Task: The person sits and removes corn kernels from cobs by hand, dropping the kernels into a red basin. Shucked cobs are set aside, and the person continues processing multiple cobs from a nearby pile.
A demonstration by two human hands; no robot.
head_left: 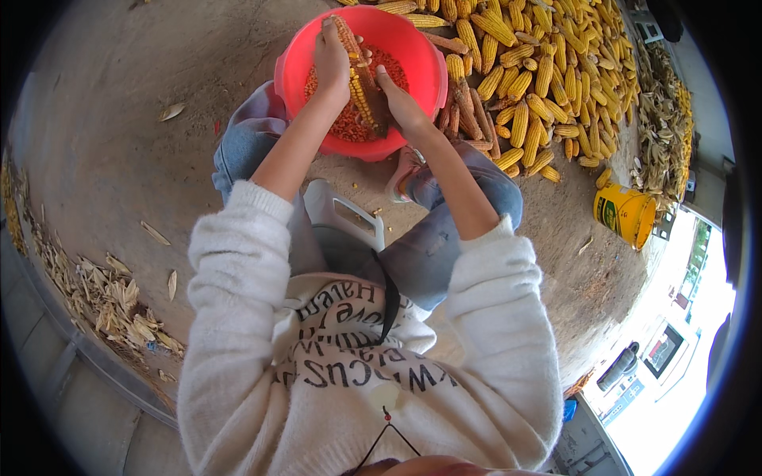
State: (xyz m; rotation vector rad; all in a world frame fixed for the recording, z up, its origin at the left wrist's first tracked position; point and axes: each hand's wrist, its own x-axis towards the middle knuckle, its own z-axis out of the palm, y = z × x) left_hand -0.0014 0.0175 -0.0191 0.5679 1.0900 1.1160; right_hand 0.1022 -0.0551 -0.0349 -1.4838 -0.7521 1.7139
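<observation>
My left hand (333, 65) grips a partly shelled corn cob (358, 92), held at a slant over a red plastic basin (425, 50). Some yellow kernels remain in rows along the cob, and part of it is stripped. My right hand (402, 104) is closed around the lower right side, on a dark brown piece (375, 104) against the cob; I cannot tell whether this is a second, bare cob. Its fingers are mostly hidden. Loose orange kernels (348, 128) cover the basin's bottom. The basin stands between my knees.
Stripped cobs (467, 113) lie right of the basin, beside a large heap of yellow corn ears (542, 71). A yellow bucket (622, 214) stands tilted in view at the right. A white plastic stool (351, 214) shows between my legs. Dry husks (113, 297) litter the left floor.
</observation>
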